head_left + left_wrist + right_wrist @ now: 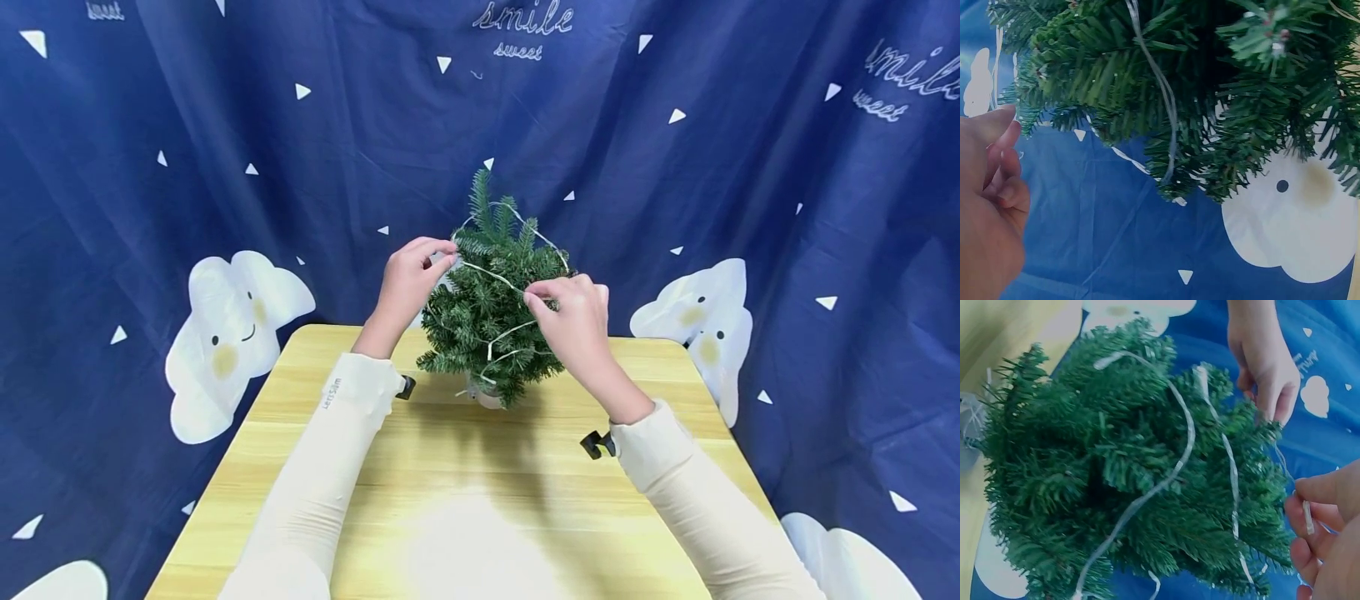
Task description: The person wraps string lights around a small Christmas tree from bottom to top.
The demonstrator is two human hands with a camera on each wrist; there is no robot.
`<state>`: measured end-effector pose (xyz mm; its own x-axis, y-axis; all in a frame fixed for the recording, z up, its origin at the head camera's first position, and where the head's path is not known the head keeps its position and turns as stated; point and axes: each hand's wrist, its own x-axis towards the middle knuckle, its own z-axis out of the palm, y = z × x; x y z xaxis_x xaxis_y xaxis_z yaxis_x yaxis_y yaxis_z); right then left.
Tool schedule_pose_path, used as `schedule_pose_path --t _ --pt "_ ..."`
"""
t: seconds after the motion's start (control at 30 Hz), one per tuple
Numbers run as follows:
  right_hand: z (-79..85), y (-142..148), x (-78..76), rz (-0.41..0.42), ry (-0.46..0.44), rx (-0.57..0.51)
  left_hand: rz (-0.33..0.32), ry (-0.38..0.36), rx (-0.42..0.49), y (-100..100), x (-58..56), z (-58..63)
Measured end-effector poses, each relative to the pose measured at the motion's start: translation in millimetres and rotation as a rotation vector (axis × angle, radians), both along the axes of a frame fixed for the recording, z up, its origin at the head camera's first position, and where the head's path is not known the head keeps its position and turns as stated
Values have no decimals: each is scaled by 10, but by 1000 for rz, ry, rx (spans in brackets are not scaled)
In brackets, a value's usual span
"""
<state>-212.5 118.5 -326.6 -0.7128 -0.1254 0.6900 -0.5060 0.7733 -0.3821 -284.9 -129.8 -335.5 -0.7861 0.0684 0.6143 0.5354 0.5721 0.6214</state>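
Note:
A small green artificial Christmas tree (487, 308) stands on the table, wound with a thin clear string of lights (491, 273). My left hand (411, 279) pinches the string beside the tree's upper left. On the other side, my right hand (573, 321) pinches the same string between thumb and fingertips, with a stretch of it running across the front between both hands. In the right wrist view a small bulb (1308, 517) shows by the right fingers, and further strands (1188, 437) cross the branches. A loop of string arcs around the tree's top.
The wooden table (450, 467) lies under the tree, whose pale base (486, 398) shows below the branches. Behind hangs a dark blue curtain (360, 167) with white triangles and clouds. Black camera mounts (596, 444) sit at the wrists.

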Motion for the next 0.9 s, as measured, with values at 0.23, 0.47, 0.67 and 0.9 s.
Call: schedule_pose_path --t 0.23,0.47,0.67,0.9 --pt "-154 -92 11 -37 93 58 15 13 -23 -13 -35 -55" --pt "-239 -139 -41 -39 221 67 22 15 -22 -1 -49 -68" --pt "-254 -176 -31 -35 318 93 16 5 -13 14 -52 -83" --pt "-271 -162 41 -19 304 83 -1 -29 13 16 -45 -143"
